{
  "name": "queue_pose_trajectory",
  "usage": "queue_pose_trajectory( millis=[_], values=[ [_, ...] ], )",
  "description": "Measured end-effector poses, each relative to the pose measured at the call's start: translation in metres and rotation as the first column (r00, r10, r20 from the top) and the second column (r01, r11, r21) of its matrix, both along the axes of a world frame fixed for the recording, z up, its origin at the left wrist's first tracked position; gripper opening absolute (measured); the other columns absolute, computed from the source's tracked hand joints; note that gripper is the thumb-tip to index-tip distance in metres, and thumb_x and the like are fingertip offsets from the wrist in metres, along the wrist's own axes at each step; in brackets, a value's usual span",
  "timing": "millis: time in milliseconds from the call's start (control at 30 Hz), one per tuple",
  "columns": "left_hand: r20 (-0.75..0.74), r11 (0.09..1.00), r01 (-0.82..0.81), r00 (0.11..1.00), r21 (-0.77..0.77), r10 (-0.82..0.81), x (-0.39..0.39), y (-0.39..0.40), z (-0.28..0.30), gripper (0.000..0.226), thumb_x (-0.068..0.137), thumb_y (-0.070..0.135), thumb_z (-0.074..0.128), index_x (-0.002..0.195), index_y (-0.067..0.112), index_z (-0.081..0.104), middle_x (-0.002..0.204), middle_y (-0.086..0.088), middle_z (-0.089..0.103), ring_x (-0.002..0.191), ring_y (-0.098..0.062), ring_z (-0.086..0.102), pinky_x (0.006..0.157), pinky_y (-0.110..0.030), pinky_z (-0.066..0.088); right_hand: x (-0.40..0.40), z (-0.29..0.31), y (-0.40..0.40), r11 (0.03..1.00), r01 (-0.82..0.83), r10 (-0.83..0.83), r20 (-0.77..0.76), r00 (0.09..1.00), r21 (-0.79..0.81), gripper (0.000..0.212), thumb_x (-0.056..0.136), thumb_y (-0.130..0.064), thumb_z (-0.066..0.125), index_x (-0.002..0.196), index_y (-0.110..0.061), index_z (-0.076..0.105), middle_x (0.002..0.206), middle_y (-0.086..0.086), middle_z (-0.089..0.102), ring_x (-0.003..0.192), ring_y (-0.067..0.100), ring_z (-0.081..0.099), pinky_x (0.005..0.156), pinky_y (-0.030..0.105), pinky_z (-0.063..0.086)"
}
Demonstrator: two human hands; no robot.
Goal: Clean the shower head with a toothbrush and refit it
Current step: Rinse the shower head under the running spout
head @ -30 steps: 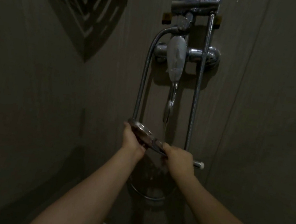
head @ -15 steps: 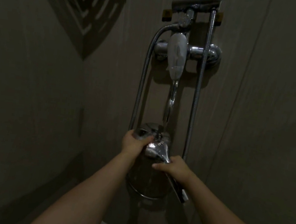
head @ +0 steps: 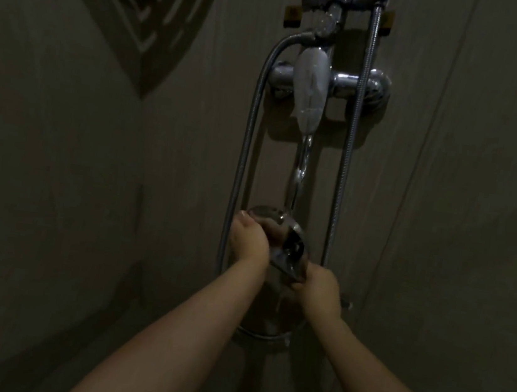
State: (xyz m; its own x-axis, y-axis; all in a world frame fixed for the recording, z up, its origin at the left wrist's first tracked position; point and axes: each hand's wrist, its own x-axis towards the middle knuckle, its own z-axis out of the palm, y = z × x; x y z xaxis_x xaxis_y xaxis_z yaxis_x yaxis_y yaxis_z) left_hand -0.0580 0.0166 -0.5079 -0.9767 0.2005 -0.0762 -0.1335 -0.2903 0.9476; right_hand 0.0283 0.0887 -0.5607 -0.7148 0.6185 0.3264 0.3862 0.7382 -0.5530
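Shiny metal is what the hands are on: the shower head [head: 281, 238] sits under a stream of water [head: 299, 171] falling from the tap [head: 308, 94], far in the middle of the scene. The left hand [head: 249, 244] curls round the left side of the round part, so its grip is tight on it. The right hand [head: 319, 289] is closed round the handle end, just below.

What could go wrong? Wet metal is slippery, so I think the shower head could slide out and bang the wall or drop. Water could also bounce off and splash the person. The hose [head: 245, 148] hangs in a loop on the left and might get tugged or twisted.

It is very dark. I cannot see a toothbrush anywhere. A small pale tip [head: 348, 304] pokes out right of the right hand, but I cannot tell what it is. The face with the little holes is hidden too.
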Motion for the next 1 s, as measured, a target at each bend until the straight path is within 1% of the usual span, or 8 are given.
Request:
queue_pose_trajectory(
  millis=[100, 167, 300, 367, 600, 733, 833, 1000],
  values=[
    [0.314, 0.903, 0.158, 0.902, 0.399, -0.297, 0.001, -0.004, 0.006, 0.061, 0.094, 0.057, 0.028, 0.121, 0.01, 0.055, 0.112, -0.013, 0.06, 0.109, -0.03, 0.056, 0.091, -0.037, 0.043, 0.004, 0.003, -0.001, 0.929, 0.007, -0.047, 0.098, 0.994, 0.369, 0.025, 0.089, -0.022, 0.052, 0.114, -0.022, 0.058, 0.107, 0.003, 0.066, 0.099, 0.023, 0.063, 0.081, 0.03, 0.046],
    [0.306, 0.867, 0.278, 0.854, 0.413, -0.42, -0.006, -0.012, 0.007, 0.074, 0.087, 0.065, 0.038, 0.137, 0.011, 0.042, 0.131, -0.019, 0.05, 0.121, -0.037, 0.048, 0.1, -0.045, 0.038, 0.004, 0.002, 0.005, 0.886, -0.028, -0.034, 0.126, 0.991, 0.463, 0.035, 0.092, -0.021, 0.046, 0.126, -0.025, 0.048, 0.112, 0.002, 0.064, 0.103, 0.022, 0.06, 0.085, 0.032, 0.045],
    [0.135, 0.883, 0.468, 0.874, 0.027, -0.467, -0.013, -0.029, 0.016, 0.032, 0.092, 0.02, 0.052, 0.116, -0.002, 0.054, 0.093, -0.017, 0.06, 0.082, -0.029, 0.06, 0.075, -0.038, 0.05, 0.008, -0.005, 0.014, 0.843, -0.03, -0.073, 0.169, 0.983, 0.536, 0.037, 0.093, -0.019, 0.046, 0.13, -0.018, 0.041, 0.123, 0.004, 0.054, 0.113, 0.02, 0.051, 0.096, 0.031, 0.04],
    [-0.01, 0.868, 0.456, 0.884, -0.197, -0.467, -0.019, -0.034, 0.017, 0.032, 0.09, 0.005, 0.053, 0.122, -0.001, 0.053, 0.101, -0.017, 0.062, 0.09, -0.03, 0.062, 0.08, -0.041, 0.052, 0.007, -0.005, 0.015, 0.858, -0.033, -0.078, 0.193, 0.978, 0.513, 0.038, 0.093, -0.017, 0.044, 0.13, -0.015, 0.039, 0.124, 0.006, 0.051, 0.112, 0.021, 0.05, 0.094, 0.031, 0.041],
    [-0.41, 0.939, 0.112, 0.878, -0.326, -0.247, -0.027, -0.041, 0.01, 0.023, 0.084, 0.023, 0.067, 0.099, 0.005, 0.064, 0.083, -0.002, 0.065, 0.08, -0.018, 0.066, 0.051, -0.015, 0.049, 0.003, 0.016, 0.014, 0.989, 0.013, -0.05, 0.253, 0.966, 0.145, 0.042, 0.077, -0.033, 0.068, 0.11, -0.013, 0.051, 0.108, 0.008, 0.064, 0.097, 0.025, 0.062, 0.08, 0.034, 0.051],
    [-0.647, 0.72, -0.302, 0.717, -0.625, -0.261, -0.021, -0.039, -0.004, 0.04, 0.092, 0.044, 0.047, 0.114, 0.011, 0.053, 0.108, -0.009, 0.061, 0.098, -0.023, 0.061, 0.079, -0.038, 0.053, 0.008, 0.023, 0.012, 0.97, 0.059, -0.121, 0.264, 0.957, 0.235, 0.052, 0.075, -0.045, 0.07, 0.115, -0.017, 0.051, 0.109, 0.006, 0.064, 0.099, 0.024, 0.063, 0.08, 0.034, 0.051],
    [-0.68, 0.707, -0.368, 0.701, -0.603, -0.215, -0.005, -0.021, -0.008, 0.057, 0.095, 0.037, 0.043, 0.141, 0.007, 0.029, 0.146, -0.014, 0.035, 0.133, -0.029, 0.036, 0.107, -0.041, 0.034, 0.016, 0.022, 0.009, 0.913, 0.088, -0.171, 0.18, 0.969, 0.398, 0.032, 0.087, -0.036, 0.058, 0.114, -0.02, 0.048, 0.106, 0.004, 0.065, 0.094, 0.023, 0.064, 0.071, 0.031, 0.046],
    [-0.687, 0.856, -0.114, 0.653, -0.505, -0.319, -0.01, -0.015, -0.01, 0.028, 0.087, 0.031, 0.061, 0.106, 0.011, 0.061, 0.105, -0.01, 0.067, 0.099, -0.025, 0.062, 0.084, -0.033, 0.051, 0.038, 0.027, 0.024, 0.853, 0.151, -0.268, 0.17, 0.948, 0.499, 0.03, 0.093, -0.024, 0.048, 0.122, -0.02, 0.043, 0.109, 0.004, 0.064, 0.096, 0.024, 0.063, 0.065, 0.028, 0.036]
  ],
)
